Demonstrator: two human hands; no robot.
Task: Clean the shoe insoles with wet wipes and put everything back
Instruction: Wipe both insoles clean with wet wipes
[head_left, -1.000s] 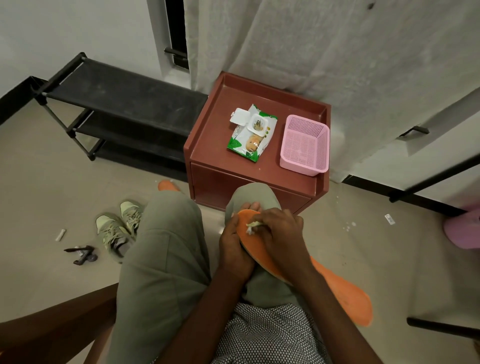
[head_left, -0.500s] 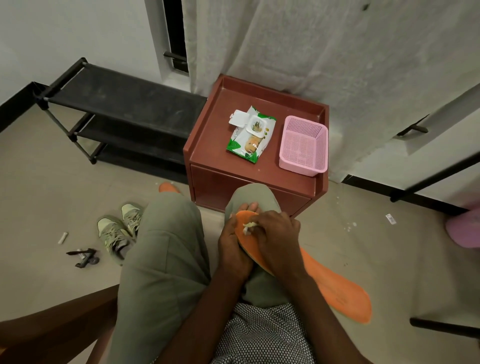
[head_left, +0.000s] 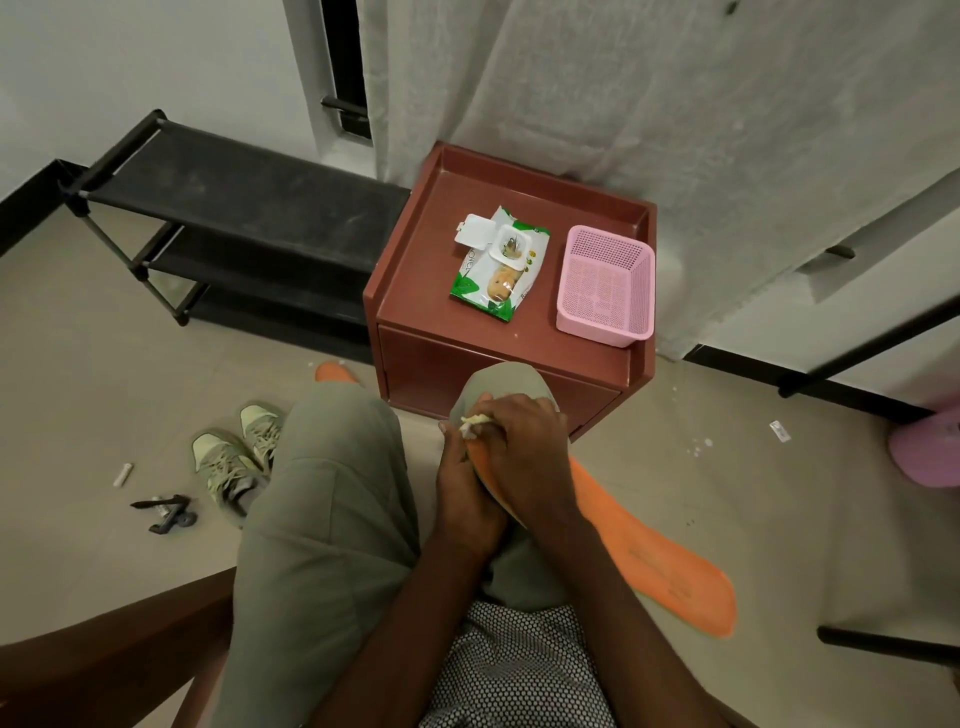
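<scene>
Frame ctr: my right hand (head_left: 524, 452) pinches wipe (head_left: 475, 422) on orange insole (head_left: 649, 551); left hand (head_left: 465, 493) grips insole edge. Wipes pack (head_left: 498, 265) on desk (head_left: 415, 306), upper ctr.

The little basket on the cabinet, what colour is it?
The basket is pink, with a fine mesh of holes, seen clearly in the head view.

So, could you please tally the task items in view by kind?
Orange insoles: 2 (one held, one on the floor)
Shoes: 2 ()
Wet wipes pack: 1
Used wipe: 1
Pink basket: 1
Total: 7
</scene>
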